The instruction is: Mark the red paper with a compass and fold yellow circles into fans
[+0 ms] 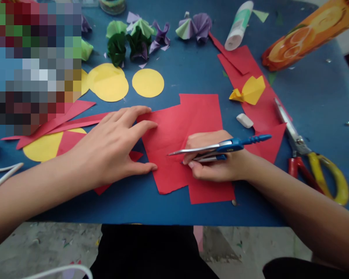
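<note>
Red paper sheet [177, 131], flat, creased, ragged lower edge, lies centre frame on blue worktop [317, 100]. Left hand [113, 147] spread flat, pressing it; right hand [218, 161] closed around blue compass [221, 147].

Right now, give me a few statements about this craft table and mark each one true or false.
1. The right hand holds a blue compass over the red paper. True.
2. The left hand lies flat on the red paper's left edge. True.
3. The scissors are in the left hand. False: they lie on the blue table, right of the right hand.
4. The yellow circles are stacked on the red paper. False: they lie apart, beyond it.
5. A white eraser lies near the folded yellow paper. True.
</note>
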`<state>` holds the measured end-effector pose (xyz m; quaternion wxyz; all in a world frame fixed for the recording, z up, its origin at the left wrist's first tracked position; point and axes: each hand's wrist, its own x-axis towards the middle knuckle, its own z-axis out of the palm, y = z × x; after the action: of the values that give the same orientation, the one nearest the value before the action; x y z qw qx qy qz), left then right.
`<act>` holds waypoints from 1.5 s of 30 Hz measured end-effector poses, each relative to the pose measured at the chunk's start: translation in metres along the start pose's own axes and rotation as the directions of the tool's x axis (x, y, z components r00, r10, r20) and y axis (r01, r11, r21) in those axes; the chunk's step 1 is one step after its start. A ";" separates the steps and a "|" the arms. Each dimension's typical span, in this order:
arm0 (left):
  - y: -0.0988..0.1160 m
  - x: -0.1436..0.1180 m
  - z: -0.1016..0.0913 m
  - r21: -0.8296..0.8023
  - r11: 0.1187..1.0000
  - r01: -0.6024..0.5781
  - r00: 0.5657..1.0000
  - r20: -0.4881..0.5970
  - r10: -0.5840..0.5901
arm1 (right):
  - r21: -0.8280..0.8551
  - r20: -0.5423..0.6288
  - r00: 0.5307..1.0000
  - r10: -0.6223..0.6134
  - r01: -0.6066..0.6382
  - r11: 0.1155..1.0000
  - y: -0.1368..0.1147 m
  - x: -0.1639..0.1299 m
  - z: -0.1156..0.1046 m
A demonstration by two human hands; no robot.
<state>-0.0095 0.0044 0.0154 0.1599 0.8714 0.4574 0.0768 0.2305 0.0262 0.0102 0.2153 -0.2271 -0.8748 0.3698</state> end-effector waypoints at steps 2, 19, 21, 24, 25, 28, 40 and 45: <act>0.000 0.000 0.000 -0.004 1.000 0.002 1.000 0.000 -0.002 | -0.002 0.007 1.000 0.012 -0.012 1.000 0.000 0.000 0.000; 0.001 0.001 -0.002 0.001 1.000 0.007 1.000 0.015 -0.007 | -0.006 0.054 0.998 0.027 -0.027 1.000 0.000 0.001 -0.001; 0.001 0.001 -0.002 -0.003 1.000 0.008 1.000 0.013 -0.008 | -0.006 0.056 0.998 0.030 -0.029 1.000 0.000 0.001 -0.001; 0.000 0.000 -0.002 0.003 1.000 0.006 1.000 0.009 -0.006 | 0.004 0.058 0.998 0.037 -0.038 0.999 0.000 0.001 -0.001; 0.000 0.000 -0.002 0.007 1.000 0.004 1.000 0.008 -0.004 | 0.007 0.057 0.998 0.041 -0.041 0.999 0.000 0.001 -0.001; 0.000 0.000 -0.002 0.012 1.000 0.001 1.000 0.007 -0.001 | 0.010 0.052 0.997 0.048 -0.049 0.999 0.002 0.000 0.000; 0.000 0.000 -0.002 -0.015 1.000 0.009 1.000 0.009 -0.009 | 0.044 0.040 0.992 0.120 -0.122 0.992 0.000 0.002 0.000; 0.000 -0.001 -0.001 -0.014 1.000 0.000 1.000 -0.012 0.000 | 0.061 0.017 0.993 0.114 -0.114 0.992 0.002 0.002 0.000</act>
<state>-0.0103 0.0040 0.0159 0.1634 0.8698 0.4576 0.0852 0.2296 0.0280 0.0091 0.1949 -0.2674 -0.8499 0.4100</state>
